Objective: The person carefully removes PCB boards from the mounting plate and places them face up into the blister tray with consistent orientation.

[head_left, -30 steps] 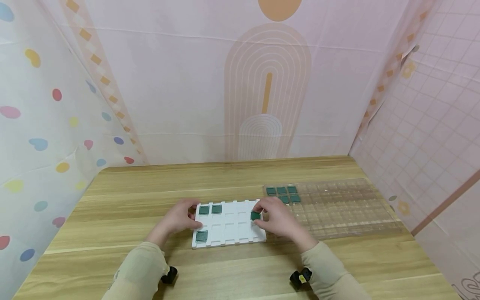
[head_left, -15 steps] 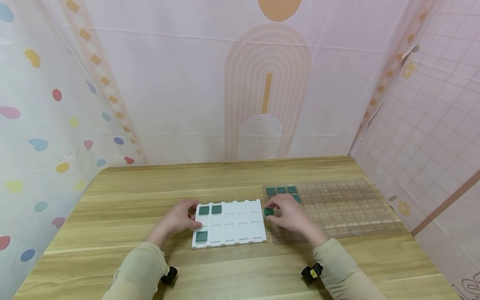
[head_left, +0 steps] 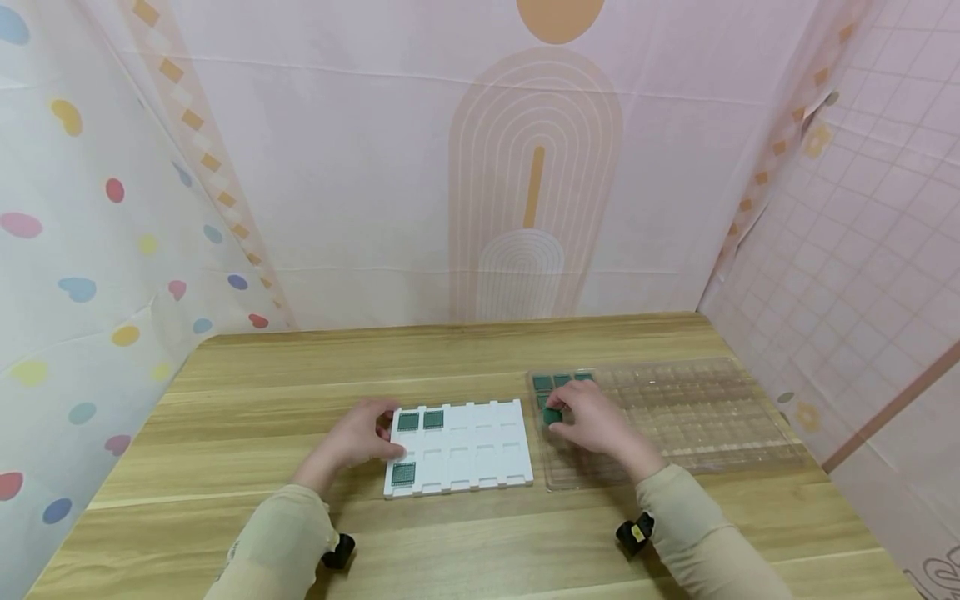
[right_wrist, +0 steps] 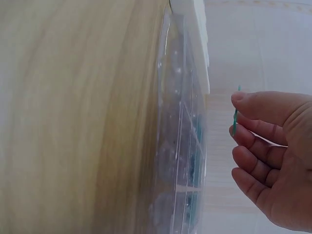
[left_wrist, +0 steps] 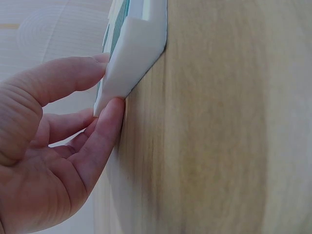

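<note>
In the head view my left hand (head_left: pixel 365 435) grips the left edge of a white slotted tray (head_left: pixel 480 454). The left wrist view shows thumb and fingers on either side of the tray's corner (left_wrist: pixel 129 56). Three green square circuit boards lie in the tray, one being the lower-left board (head_left: pixel 403 473). My right hand (head_left: pixel 596 421) pinches another small green circuit board (head_left: pixel 552 415) over the left part of a clear plastic tray (head_left: pixel 675 417). Edge-on in the right wrist view, that thin board (right_wrist: pixel 235 119) sits between thumb and fingertip, raised above the clear tray (right_wrist: pixel 170 146).
Several green boards, such as the corner board (head_left: pixel 542 382), lie in the clear tray's left end; my right hand hides some. Both trays stand side by side on a wooden table (head_left: pixel 465 542). Patterned cloth (head_left: pixel 360 192) hangs behind and at both sides.
My right hand has moved right with the pinched board, from over the white tray's right end to over the clear tray. My left hand and the white tray have stayed put.
</note>
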Demonstrator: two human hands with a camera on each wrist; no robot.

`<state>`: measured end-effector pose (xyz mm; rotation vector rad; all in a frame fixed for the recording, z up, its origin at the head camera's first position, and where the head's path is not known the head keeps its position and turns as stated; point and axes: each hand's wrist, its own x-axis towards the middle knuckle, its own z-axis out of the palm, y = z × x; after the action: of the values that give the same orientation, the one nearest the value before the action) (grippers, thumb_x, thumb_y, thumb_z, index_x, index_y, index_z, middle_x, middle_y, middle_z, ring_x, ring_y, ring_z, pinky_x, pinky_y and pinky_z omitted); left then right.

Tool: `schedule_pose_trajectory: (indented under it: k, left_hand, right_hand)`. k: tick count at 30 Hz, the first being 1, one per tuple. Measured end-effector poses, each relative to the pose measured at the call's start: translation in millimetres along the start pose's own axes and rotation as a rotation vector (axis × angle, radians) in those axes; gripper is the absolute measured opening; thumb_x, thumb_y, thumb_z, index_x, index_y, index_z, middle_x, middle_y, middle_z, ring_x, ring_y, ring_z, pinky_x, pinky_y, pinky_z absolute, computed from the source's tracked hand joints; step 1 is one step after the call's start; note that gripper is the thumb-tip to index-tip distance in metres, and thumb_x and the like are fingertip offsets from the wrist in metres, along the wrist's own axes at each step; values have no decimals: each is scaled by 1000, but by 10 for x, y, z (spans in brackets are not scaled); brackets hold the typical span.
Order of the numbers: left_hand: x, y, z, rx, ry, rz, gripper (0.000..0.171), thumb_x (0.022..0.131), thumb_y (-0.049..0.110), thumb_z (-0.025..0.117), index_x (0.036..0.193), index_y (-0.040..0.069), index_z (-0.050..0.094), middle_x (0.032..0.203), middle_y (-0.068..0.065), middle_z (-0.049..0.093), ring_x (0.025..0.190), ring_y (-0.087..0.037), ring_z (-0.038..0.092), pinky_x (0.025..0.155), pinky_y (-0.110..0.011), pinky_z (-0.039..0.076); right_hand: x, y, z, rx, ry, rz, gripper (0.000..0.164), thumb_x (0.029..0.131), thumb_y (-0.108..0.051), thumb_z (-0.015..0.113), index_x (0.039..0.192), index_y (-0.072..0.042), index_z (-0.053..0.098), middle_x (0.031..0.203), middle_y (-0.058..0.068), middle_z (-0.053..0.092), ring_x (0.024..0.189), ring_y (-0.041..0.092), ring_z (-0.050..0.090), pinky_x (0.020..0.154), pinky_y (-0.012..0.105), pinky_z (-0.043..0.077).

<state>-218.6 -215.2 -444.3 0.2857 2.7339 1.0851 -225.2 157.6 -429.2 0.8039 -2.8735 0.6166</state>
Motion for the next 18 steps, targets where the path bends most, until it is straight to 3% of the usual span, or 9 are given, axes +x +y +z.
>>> schedule_pose_trajectory:
  k: [18]
  left_hand:
    - [-11, 12, -9, 12, -5, -4, 69, 71, 7, 87, 130, -7, 55, 110, -14, 57, 85, -22, 53, 75, -36, 46]
  right_hand:
    - [70, 21, -10, -117, -72, -26, 23, 83, -15, 81, 103, -8, 71, 104, 5, 67, 102, 27, 58, 90, 43, 46]
